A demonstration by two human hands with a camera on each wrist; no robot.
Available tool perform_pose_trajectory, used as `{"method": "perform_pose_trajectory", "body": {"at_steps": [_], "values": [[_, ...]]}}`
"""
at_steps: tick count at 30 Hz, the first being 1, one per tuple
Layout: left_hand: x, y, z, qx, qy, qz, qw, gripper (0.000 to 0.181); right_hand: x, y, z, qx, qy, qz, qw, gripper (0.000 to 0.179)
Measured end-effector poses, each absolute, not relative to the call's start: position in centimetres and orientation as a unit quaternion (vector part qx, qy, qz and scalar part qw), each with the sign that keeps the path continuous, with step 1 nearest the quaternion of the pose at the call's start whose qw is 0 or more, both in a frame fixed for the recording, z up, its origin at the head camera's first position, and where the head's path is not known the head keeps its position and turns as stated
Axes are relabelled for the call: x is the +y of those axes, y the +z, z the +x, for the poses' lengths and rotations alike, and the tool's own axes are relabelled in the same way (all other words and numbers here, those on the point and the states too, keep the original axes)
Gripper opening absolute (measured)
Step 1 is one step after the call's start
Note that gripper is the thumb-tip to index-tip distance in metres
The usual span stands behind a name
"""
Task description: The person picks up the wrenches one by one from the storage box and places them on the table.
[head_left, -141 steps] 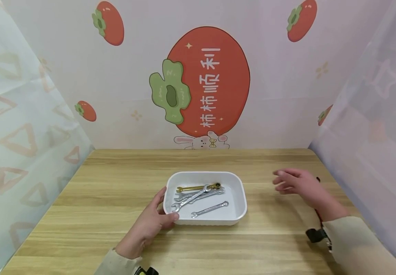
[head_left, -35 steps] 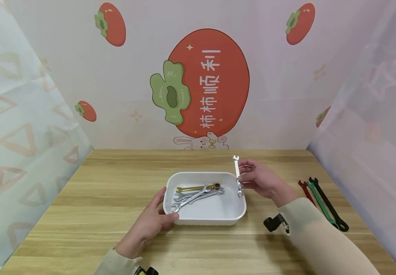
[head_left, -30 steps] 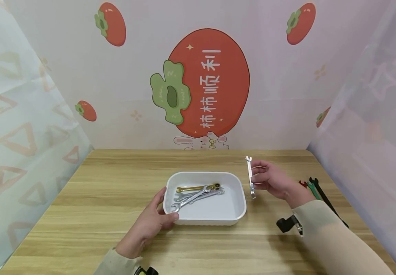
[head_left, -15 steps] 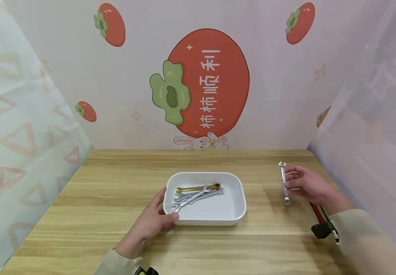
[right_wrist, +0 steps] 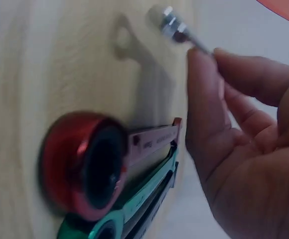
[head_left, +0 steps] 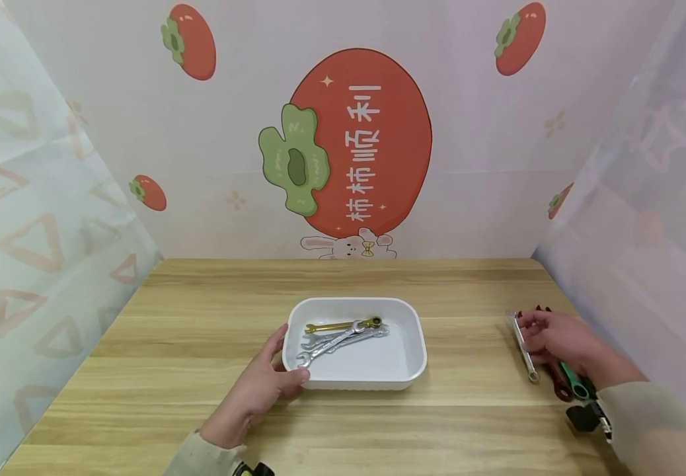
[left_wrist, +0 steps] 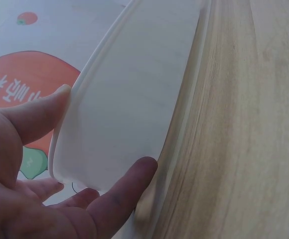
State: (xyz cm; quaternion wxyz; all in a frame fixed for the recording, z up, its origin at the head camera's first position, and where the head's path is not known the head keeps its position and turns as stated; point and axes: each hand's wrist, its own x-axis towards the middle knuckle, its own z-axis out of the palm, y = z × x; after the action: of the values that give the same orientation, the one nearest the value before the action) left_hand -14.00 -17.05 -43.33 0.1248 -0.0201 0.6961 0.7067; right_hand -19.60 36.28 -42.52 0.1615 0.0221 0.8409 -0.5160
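Silver wrench: slim, shiny metal, a small ring at the end nearer you, the far end blurred; it is well to the right of the tub, slanting just left of the red wrench. Your right wrist view shows the ring raised, its shadow falling apart from it.
Right hand: your thumb and fingers are drawn nearly together, pinching the Silver wrench by its shaft.
White tub: shallow, smooth, with rounded corners, upright on the wooden surface; wrenches lie in its left and middle, and its floor shows bare at the right.
Left hand: your thumb and fingers are spread apart around the left end of the White tub, gripping it.
Gold wrench: inside, toward the back wall, its dark-centred ring at the right.
Top silver wrench: inside, slanting across other silver wrenches, whose overlap hides their number.
Outside the tub: a red wrench, a green wrench and a black wrench lie side by side, partly hidden by your right hand.
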Motion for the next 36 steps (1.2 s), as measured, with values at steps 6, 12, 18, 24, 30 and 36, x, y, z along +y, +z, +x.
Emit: {"method": "perform_pose_trajectory", "body": {"at_steps": [6,12,18,24,30,36], "values": [[-17.0,-43.3,-14.0,0.699,0.703,-0.022,0.128,0.098,36.6,-43.7,-19.8,0.885,-0.432,0.021,0.171,0.046],[-17.0,-43.2,-13.9,0.701,0.702,-0.023,0.123,0.098,36.0,-43.3,-19.6,0.912,-0.379,0.017,0.156,0.036],[-17.0,-43.3,-14.0,0.701,0.702,-0.023,0.125,0.098,35.1,-42.6,-19.2,0.879,-0.453,0.031,0.145,0.046],[-17.0,-43.0,-13.9,0.702,0.701,-0.023,0.124,0.098,34.2,-43.0,-18.8,0.84,-0.514,0.058,0.165,0.05],[-16.9,-43.0,-13.9,0.704,0.699,-0.023,0.122,0.098,34.0,-42.4,-18.6,0.868,-0.473,0.06,0.138,0.049],[-17.0,-43.2,-14.0,0.703,0.7,-0.026,0.126,0.098,33.9,-41.8,-18.2,0.875,-0.463,0.065,0.126,0.048]]}}
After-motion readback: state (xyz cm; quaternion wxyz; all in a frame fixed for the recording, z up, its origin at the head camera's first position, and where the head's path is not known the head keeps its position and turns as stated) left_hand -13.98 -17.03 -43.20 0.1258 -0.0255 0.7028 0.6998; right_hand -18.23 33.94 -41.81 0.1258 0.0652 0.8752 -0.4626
